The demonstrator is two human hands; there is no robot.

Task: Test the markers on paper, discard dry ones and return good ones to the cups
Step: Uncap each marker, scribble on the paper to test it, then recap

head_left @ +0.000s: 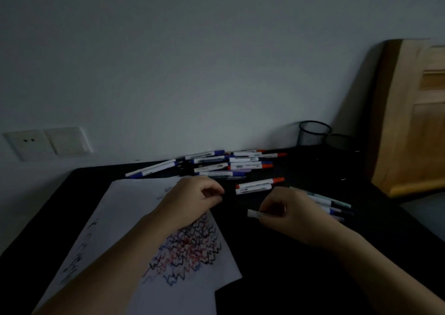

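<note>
On a dark counter (277, 266) lies a white paper (134, 218) covered in red, blue and black zigzag scribbles. Over its top edge, the left hand (192, 201) pinches something small and dark, too dim to identify. Beside it, the right hand (293, 216) grips a white marker (256, 214). Farther back lies a pile of markers (216, 164), with two black mesh cups (314, 133) near the wall.

A heap of white-barrelled markers (224, 164) with blue and orange caps lies near the table's far edge. Two orange-capped markers (257, 186) lie side by side just nearer. White paper (134, 218) covered with red, blue and black zigzag scribbles sits toward the left edge. Two black mesh cups (313, 133) stand upright at the far right corner.
</note>
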